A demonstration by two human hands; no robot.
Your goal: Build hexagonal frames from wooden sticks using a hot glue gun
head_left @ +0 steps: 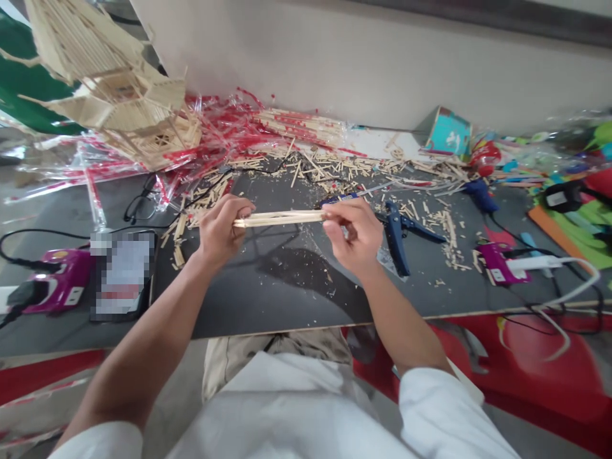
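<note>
Dark tabletop (282, 299), its near edge close under the forearms: a bundle of thin wooden sticks (277, 218) sits above it, gripped by the left hand (222, 231) and pinched by the right hand (348, 233), with wood scraps (320, 172) ahead and a blue-handled tool (396, 239) just beside.

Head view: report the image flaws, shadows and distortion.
Head view: wide-angle distortion bows the edge of the dark tabletop and stretches the popsicle-stick model at the corner; a soft shadow lies below the left hand and right hand holding the stick bundle; the flat device is pixelated.
</note>
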